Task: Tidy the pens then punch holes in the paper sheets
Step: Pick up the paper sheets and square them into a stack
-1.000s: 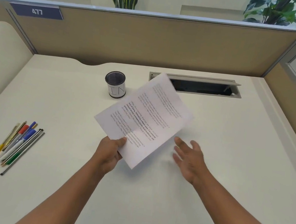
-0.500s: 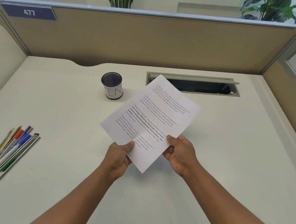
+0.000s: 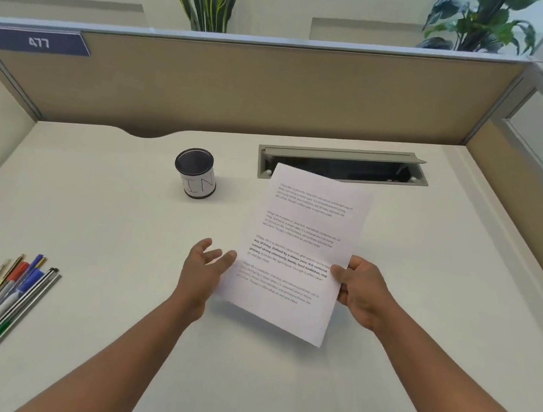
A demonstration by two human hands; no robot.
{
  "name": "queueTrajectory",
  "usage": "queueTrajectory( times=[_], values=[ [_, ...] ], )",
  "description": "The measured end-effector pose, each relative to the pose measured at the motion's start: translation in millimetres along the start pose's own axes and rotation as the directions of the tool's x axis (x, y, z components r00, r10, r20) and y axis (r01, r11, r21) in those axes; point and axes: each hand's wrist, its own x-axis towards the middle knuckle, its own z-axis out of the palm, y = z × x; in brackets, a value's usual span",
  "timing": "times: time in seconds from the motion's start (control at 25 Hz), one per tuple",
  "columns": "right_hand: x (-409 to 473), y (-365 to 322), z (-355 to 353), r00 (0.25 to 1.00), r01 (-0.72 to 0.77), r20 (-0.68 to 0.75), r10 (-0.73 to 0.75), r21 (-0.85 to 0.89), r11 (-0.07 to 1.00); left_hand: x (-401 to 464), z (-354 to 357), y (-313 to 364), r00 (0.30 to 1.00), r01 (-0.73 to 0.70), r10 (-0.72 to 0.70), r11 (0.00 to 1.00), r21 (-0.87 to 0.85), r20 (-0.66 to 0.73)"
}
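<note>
Matt paper sheet [image 3: 299, 244], smooth matt desk [image 3: 104, 235], mesh cup [image 3: 195, 173]

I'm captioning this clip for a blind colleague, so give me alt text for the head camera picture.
Over a pale desk, the right hand pinches the right edge of a printed paper sheet, while the left hand is open at its left edge. A heap of pens lies at far left, and an empty black mesh pen cup stands farther back.

Printed text on the paper sheet [image 3: 299, 244] too small to read, its lower left corner hidden behind the left hand [image 3: 203, 266], pens [image 3: 5, 302] blurred and overlapping, both forearms cut off by the bottom edge, cup [image 3: 195, 173] interior dark
</note>
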Motion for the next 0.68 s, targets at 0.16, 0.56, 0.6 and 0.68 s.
queueTrajectory(
  times=[0.16, 0.56, 0.6, 0.68],
  values=[
    [7, -2, -19, 0.997, -0.054, 0.059, 0.057, -0.05, 0.997, 22, 23, 26, 0.984, -0.056, 0.011, 0.966, 0.251, 0.179],
    [32, -1, -27, 0.997, -0.048, 0.06, 0.056, -0.123, 0.991, 53, 70, 27, 0.948, -0.1, 0.029, 0.972, 0.211, 0.317],
    [35, -1, -28, 0.998, -0.044, 0.031, 0.048, -0.126, 0.991, 55, 75, 27, 0.947, -0.106, 0.035, 0.973, 0.206, 0.319],
    [42, 0, -31, 0.999, -0.038, -0.028, 0.035, -0.123, 0.992, 62, 85, 28, 0.944, -0.125, 0.048, 0.967, 0.221, 0.327]
  ],
)
